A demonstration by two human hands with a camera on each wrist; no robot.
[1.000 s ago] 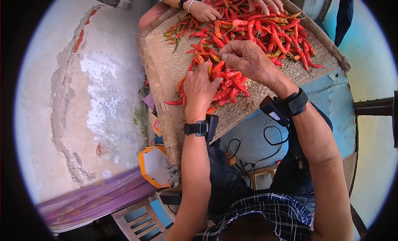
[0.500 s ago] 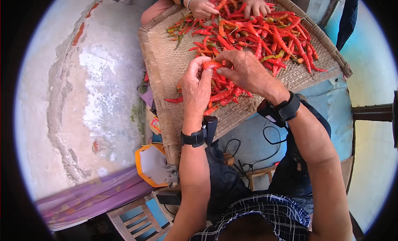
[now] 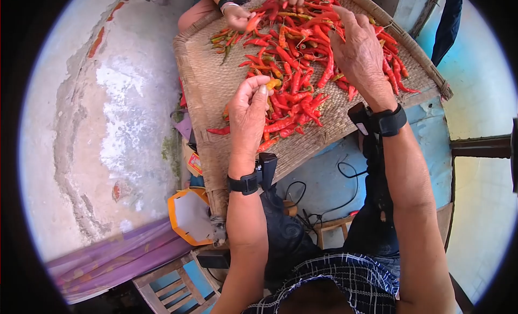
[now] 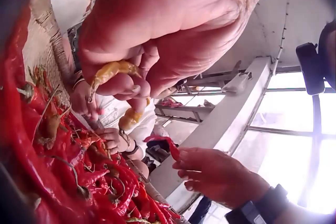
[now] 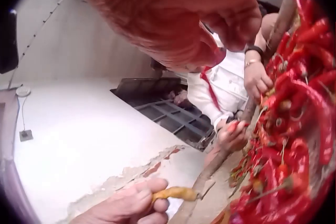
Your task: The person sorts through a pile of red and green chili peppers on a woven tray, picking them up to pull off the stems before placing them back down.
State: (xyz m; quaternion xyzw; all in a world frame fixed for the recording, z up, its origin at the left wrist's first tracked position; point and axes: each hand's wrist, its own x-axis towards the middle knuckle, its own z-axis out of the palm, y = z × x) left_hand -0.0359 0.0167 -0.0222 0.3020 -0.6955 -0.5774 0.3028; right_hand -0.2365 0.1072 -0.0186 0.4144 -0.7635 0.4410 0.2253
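Note:
Raised before the front of the chili pile, my left hand [image 3: 248,117] pinches a yellow chili pepper [image 3: 273,83] between thumb and fingers. Its two ends stick out past the fingers in the left wrist view, yellow and shrivelled at the stem [image 4: 113,71]. My right hand [image 3: 359,60] is up over the right part of the pile. At its fingertips is a red chili pepper [image 4: 169,145], which also hangs below the fingers in the right wrist view [image 5: 210,87]; in the head view the hand hides it. Red chili peppers [image 3: 297,106] lie heaped below both hands.
A woven tray [image 3: 202,82] with a raised rim carries the peppers. Across it, another person's hands [image 3: 236,17] work at the far edge, one holding a red pepper. Greenish peppers [image 3: 220,39] lie at the far left. An orange-edged box [image 3: 190,217] stands beside the near left corner.
Both hands reached into the front heap, then met around an orange-red pepper. Now they are apart: the left holds a yellow pepper, and the right has moved forward and right over the pile.

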